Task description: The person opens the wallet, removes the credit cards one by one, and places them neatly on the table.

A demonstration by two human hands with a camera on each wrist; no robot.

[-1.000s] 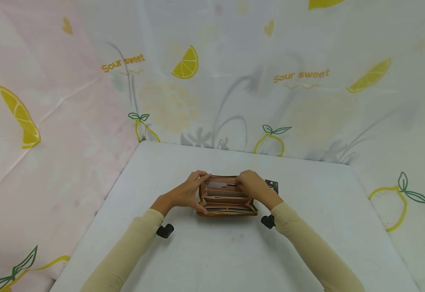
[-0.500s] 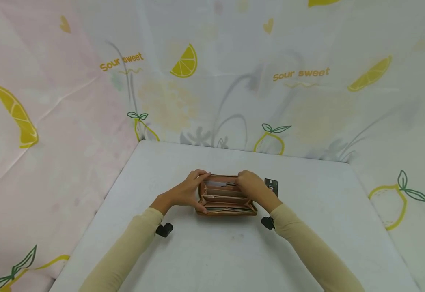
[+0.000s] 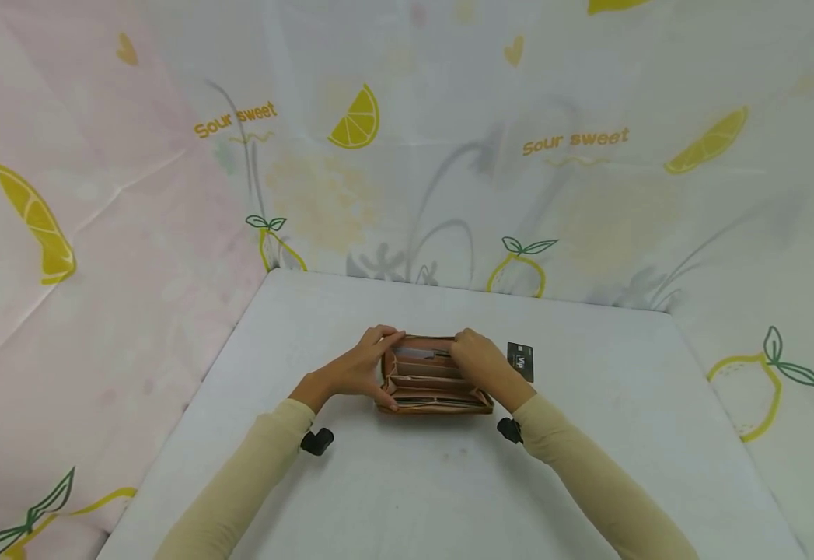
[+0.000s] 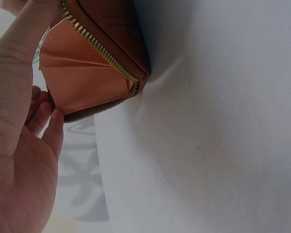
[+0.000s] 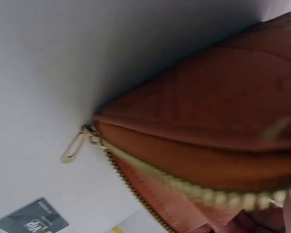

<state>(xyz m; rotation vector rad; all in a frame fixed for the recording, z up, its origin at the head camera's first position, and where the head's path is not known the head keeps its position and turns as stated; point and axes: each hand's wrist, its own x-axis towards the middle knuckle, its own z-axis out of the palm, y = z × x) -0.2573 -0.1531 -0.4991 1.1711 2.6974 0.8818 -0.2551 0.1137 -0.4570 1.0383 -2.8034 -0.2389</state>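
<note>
A brown zip-around wallet (image 3: pixel 431 385) lies open on the white table (image 3: pixel 413 498), showing pink inner pockets and a pale card in its far slot. My left hand (image 3: pixel 358 365) grips the wallet's left end, thumb on the near side and fingers over the far edge. In the left wrist view that hand (image 4: pixel 14 145) spreads the pink gusset of the wallet (image 4: pixel 87 82). My right hand (image 3: pixel 476 364) has its fingers curled over the far right part of the wallet, at the far slot. The right wrist view shows the wallet's brown side (image 5: pixel 208 121) and its gold zip pull (image 5: pixel 75 145).
A dark card marked VIP (image 3: pixel 521 360) lies flat on the table just right of the wallet, and shows as the dark card (image 5: pixel 31 221) in the right wrist view. Lemon-printed curtains (image 3: pixel 574 194) close off the table at the back and both sides.
My right hand has shifted slightly left along the wallet's far edge, uncovering more of the dark card. The left hand and the wallet have stayed put.
</note>
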